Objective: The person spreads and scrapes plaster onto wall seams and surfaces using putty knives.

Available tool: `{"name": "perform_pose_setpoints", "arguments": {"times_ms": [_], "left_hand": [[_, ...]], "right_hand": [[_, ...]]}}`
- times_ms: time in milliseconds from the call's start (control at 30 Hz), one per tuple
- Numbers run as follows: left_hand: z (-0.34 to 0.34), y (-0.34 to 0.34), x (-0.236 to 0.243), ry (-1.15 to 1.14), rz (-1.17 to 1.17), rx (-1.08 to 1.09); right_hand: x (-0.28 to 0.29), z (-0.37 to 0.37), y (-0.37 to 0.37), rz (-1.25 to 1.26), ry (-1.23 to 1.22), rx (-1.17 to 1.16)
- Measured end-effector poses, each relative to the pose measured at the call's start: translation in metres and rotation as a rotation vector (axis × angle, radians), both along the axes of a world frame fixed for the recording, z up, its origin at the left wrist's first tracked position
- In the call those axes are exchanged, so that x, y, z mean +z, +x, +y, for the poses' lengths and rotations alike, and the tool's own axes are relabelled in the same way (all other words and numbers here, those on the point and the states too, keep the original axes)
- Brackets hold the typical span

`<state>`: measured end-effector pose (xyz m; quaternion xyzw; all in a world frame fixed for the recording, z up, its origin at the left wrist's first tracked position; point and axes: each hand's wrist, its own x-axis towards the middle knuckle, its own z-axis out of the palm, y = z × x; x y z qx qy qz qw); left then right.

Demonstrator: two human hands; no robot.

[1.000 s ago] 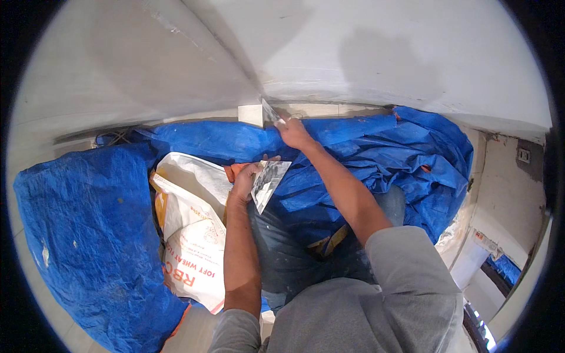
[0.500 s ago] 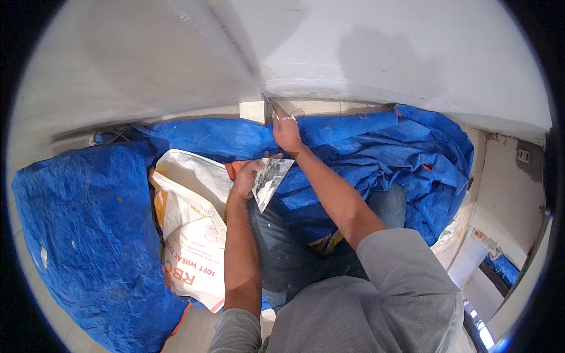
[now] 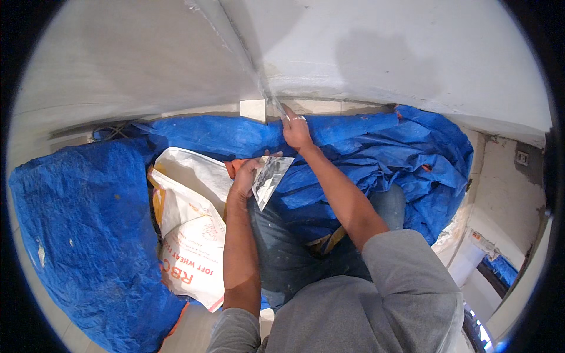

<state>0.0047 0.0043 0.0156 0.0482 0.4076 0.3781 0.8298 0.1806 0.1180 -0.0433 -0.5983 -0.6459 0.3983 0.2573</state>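
Note:
My left hand [image 3: 245,176] is closed on a wide metal scraper [image 3: 272,179], whose flat blade carries white smears. An orange piece [image 3: 231,167] sticks out on the hand's other side; whether it is the scraper's handle I cannot tell. Farther off, my right hand [image 3: 297,133] grips a narrow putty knife [image 3: 277,106], its blade slanting up toward the corner where two white walls [image 3: 376,53] meet. White paste marks the fingers of that hand. Close to the knife, a pale square tile piece [image 3: 253,110] stands at the foot of the wall.
Blue tarpaulin [image 3: 82,247] covers much of the floor and runs along the wall base. An open white woven sack [image 3: 191,247] with red print lies left of my left forearm. A wall socket [image 3: 522,157] sits at far right.
My right hand has shifted slightly right and nearer to me, with the putty knife now a little away from the corner. My left hand and its scraper have hardly moved.

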Motion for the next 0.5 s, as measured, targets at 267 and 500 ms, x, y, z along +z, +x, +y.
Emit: {"name": "perform_pose_setpoints", "arguments": {"times_ms": [267, 500], "left_hand": [[0.002, 0.005, -0.002, -0.011, -0.052, 0.002], [0.000, 0.002, -0.005, -0.010, -0.027, 0.030]], "right_hand": [[-0.010, 0.005, -0.020, 0.041, 0.084, 0.024], [-0.006, 0.011, -0.005, -0.105, -0.164, 0.100]]}}
